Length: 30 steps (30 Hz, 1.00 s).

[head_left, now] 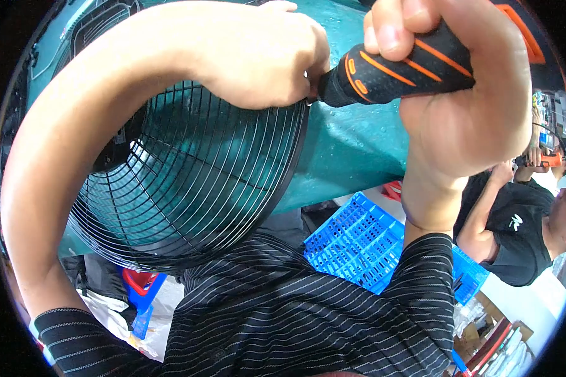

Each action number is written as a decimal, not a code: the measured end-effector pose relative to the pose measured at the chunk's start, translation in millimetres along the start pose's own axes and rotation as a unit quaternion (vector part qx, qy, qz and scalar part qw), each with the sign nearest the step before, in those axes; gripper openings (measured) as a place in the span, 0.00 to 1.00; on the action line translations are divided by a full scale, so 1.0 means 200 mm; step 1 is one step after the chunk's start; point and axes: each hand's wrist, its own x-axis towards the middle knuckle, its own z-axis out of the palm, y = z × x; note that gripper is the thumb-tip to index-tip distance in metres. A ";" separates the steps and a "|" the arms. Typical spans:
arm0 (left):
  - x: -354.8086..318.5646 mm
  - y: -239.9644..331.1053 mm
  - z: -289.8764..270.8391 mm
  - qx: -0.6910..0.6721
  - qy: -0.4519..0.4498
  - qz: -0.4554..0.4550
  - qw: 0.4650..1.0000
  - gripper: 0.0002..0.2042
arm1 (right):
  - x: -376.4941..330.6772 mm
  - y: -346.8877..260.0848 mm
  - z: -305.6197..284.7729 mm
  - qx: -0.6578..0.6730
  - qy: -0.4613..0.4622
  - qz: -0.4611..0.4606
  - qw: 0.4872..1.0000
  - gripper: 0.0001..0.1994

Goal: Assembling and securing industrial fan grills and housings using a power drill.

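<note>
A round black wire fan guard [233, 163] stands tilted on the teal-covered table [346, 151], its dark hub toward the left. My left arm bends around it, and my left hand [267, 56] is closed at the guard's rim, its fingertips mostly hidden. In my right hand [465, 107] is a black and orange cordless drill [409, 66], with my fingers wrapped around its body. The drill's nose points left and meets the rim right beside my left hand. Whatever sits at its tip is hidden by that hand.
Below the table edge is a blue plastic crate [358, 242]. At the right, a co-worker in a black shirt [516, 220] holds an orange and black power tool [550, 160]. A red and blue stool-like item [143, 292] stands at the lower left. Cardboard and wrapped goods [490, 333] lie at the lower right.
</note>
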 end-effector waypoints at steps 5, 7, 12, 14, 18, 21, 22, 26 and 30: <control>-0.01 0.00 -0.09 -0.042 -0.115 0.005 0.992 0.11 | 0.03 -0.01 0.03 -0.016 -0.023 0.000 1.000 0.11; -0.02 0.01 -0.07 -0.036 -0.112 0.004 0.993 0.13 | 0.03 -0.02 0.06 -0.020 -0.034 0.000 0.999 0.11; -0.07 0.01 -0.07 -0.018 -0.056 0.015 0.998 0.12 | 0.05 -0.03 0.13 -0.030 -0.047 -0.006 0.998 0.11; -0.07 -0.01 -0.08 -0.023 -0.076 0.019 0.997 0.13 | 0.06 -0.03 0.14 -0.036 -0.054 -0.008 0.998 0.10; -0.03 -0.04 -0.05 0.014 -0.141 -0.002 0.990 0.13 | 0.09 -0.02 0.16 -0.033 -0.067 -0.002 0.997 0.10; -0.01 -0.04 0.00 -0.036 -0.061 0.035 0.997 0.14 | 0.13 0.00 0.15 -0.001 -0.067 0.043 0.997 0.10; -0.01 -0.05 0.03 -0.054 -0.025 0.048 0.997 0.14 | 0.13 -0.01 0.15 -0.021 -0.073 0.047 0.996 0.11; -0.07 -0.05 -0.06 -0.020 -0.099 0.011 0.995 0.17 | 0.14 -0.02 0.18 0.031 -0.076 0.019 0.996 0.18; -0.04 -0.05 -0.08 -0.023 -0.123 0.015 0.992 0.17 | 0.20 -0.03 0.15 0.085 -0.211 -0.016 0.974 0.23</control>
